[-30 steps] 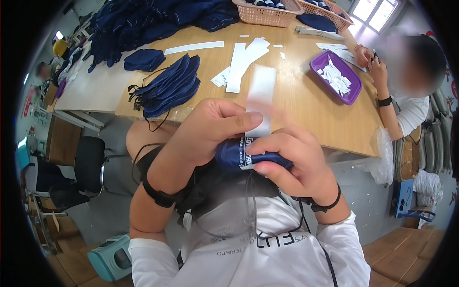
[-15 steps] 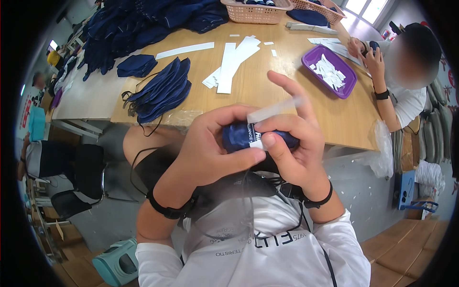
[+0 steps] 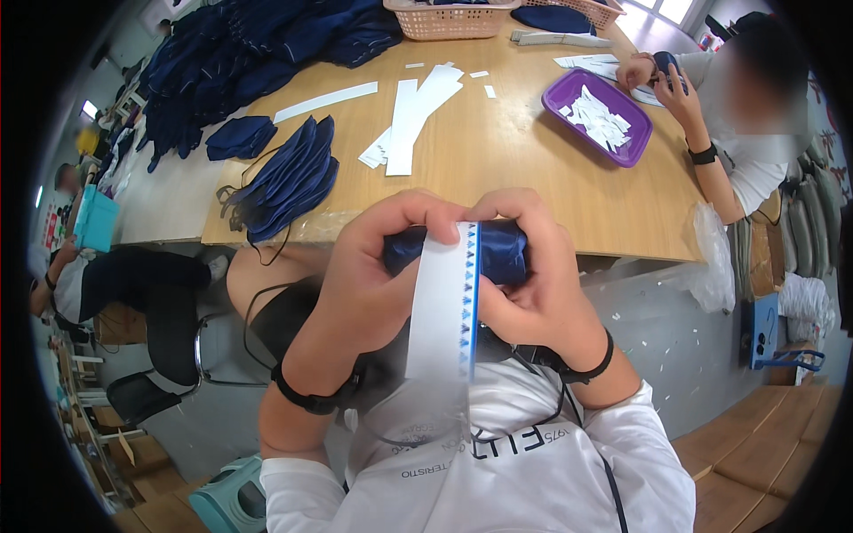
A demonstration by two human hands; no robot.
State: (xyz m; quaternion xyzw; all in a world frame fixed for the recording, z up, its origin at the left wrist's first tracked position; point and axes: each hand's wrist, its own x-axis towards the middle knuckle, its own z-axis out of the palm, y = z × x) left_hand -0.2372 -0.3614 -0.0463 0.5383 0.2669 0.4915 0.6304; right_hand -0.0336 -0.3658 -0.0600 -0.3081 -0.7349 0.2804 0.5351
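Between my two hands lies a small, dark blue bundle of rolled shiny fabric [image 3: 504, 253], held level in front of my chest. A white paper strip [image 3: 434, 306] with a blue patterned edge lies across its middle and hangs down toward me. My left hand [image 3: 364, 275] is closed round the left end of the bundle, its fingertips at the top of the strip. Curled round the right end, my right hand [image 3: 551, 284] has its thumb beside the strip's blue edge. The underside of the bundle is hidden.
Dark blue fabric pieces [image 3: 289, 173] and a large fabric heap [image 3: 240, 62] cover the table's left. White strips [image 3: 404, 124] lie mid-table, near a purple tray [image 3: 636, 151] of paper pieces. A pink basket [image 3: 453, 22] stands behind. At right, a co-worker's hands [image 3: 680, 98] hold a dark roll.
The paper strip, blurred and pointing up to the right before, now hangs down over the front of the bundle. My right index finger, raised earlier, is now curled onto the roll.
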